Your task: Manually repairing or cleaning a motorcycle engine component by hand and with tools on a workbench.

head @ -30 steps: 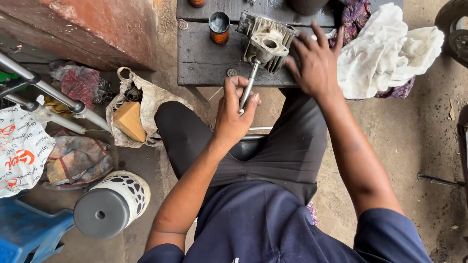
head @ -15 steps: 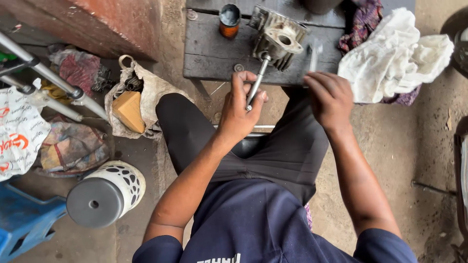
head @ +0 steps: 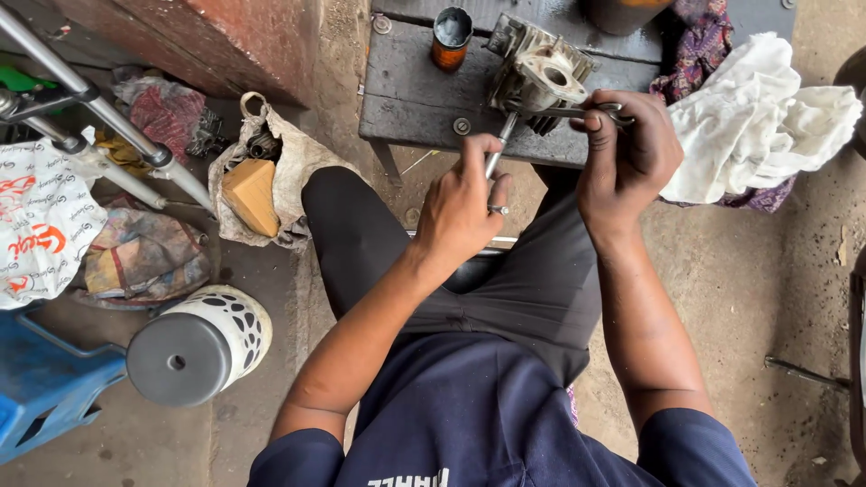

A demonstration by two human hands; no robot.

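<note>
One dark wooden bench (head: pixel 424 99) carries one finned metal engine block (head: pixel 539 79), which looks heavy, stiff and greasy, best gripped by its ribbed sides. Beside it lies one white rag (head: pixel 758 117), soft and light, and one small orange-brown can (head: pixel 450 40) stands at the bench's back edge. The right hand (head: pixel 627 153) has its fingers wrapped around one thin wrench (head: pixel 577 112) at the block. The left hand (head: pixel 465 203) pinches one slim steel rod (head: pixel 496 155) running up to the block.

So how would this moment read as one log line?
left hand: gripping thin metal rod | right hand: holding slim metal tool | finned grey metal engine cylinder: on dark wooden bench
</note>
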